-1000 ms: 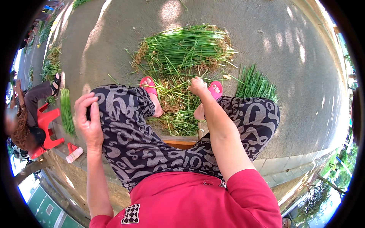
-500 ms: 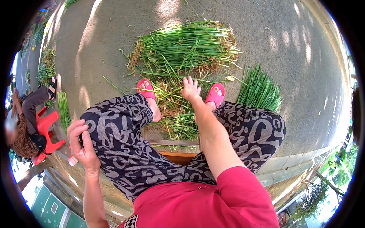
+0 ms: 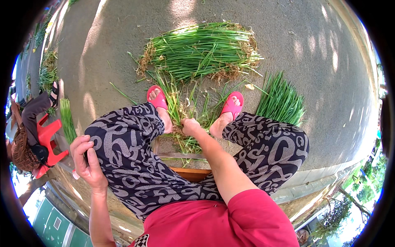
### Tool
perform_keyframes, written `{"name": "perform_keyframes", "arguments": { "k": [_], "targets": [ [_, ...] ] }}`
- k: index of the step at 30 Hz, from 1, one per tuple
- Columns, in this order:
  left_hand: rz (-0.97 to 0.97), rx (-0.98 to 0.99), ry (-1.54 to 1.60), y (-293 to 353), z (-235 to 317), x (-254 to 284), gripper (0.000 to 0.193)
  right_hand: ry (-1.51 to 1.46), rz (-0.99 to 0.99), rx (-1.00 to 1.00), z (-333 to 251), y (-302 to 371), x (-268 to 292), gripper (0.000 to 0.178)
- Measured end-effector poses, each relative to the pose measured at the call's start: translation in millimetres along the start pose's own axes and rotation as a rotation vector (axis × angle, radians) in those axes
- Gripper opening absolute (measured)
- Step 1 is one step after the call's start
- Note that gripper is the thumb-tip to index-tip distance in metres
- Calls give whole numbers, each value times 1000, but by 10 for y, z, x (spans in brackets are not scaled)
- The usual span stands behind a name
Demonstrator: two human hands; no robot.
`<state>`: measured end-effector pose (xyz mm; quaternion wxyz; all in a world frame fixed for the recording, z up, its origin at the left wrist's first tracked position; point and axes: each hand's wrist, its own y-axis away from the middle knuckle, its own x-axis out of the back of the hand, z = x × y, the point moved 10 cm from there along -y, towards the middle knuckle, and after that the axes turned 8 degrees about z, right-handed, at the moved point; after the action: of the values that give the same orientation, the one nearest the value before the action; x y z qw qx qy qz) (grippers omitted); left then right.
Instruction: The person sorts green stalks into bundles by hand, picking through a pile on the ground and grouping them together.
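Observation:
My right hand (image 3: 190,126) is between my feet, its fingers closed in the loose green and yellowed chive-like stalks (image 3: 175,101). Its fingertips are partly hidden among them. Beyond my feet lies a wide pile of long green stalks (image 3: 201,51) with brown, dry root ends. A smaller bundle of clean green stalks (image 3: 281,100) rests on the ground beside my right foot. My left hand (image 3: 89,166) is raised by my left knee, fingers loosely bent and thumb apart, with nothing visible in it.
Pink sandals (image 3: 233,103) are on my feet, either side of the loose stalks. A wooden stool edge (image 3: 189,173) shows between my thighs. At the left are a pale green bundle (image 3: 67,121), a red plastic stool (image 3: 51,142) and a seated person's leg (image 3: 35,113).
My right hand has come back toward me from between the sandals, and its spread fingers have closed. Loose stalks have been drawn together with it. My left hand has barely moved.

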<state>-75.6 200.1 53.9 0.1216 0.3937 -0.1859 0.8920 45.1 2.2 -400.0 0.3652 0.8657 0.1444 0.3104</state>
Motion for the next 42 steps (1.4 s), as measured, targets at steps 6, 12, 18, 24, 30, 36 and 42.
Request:
{"name": "perform_keyframes", "arguments": {
  "k": [6,12,18,24,30,36,42],
  "targets": [
    [12,2,2,-11,14,10,12,-110,491,-220,544,-282,1086,24],
    [5,4,3,-7,16,-5,12,-313,1015,-236,427,-252,2276,30],
    [-32,-19,3,-16,26,-25,12,-641,731,-390,598,-901,2138,64],
    [-33,-11,11,-19,4,-44,12,-1001,908,-236,378,-939,2362,52],
    [-31,-20,1,-13,43,-46,12,-704,747,7,-344,-611,2472,16],
    [-23,-9,16,-12,25,-52,12,-478,293,321,-924,-433,1583,31],
    [-13,7,48,-2,27,-44,12,-145,346,-240,54,-453,958,39]
  ]
}}
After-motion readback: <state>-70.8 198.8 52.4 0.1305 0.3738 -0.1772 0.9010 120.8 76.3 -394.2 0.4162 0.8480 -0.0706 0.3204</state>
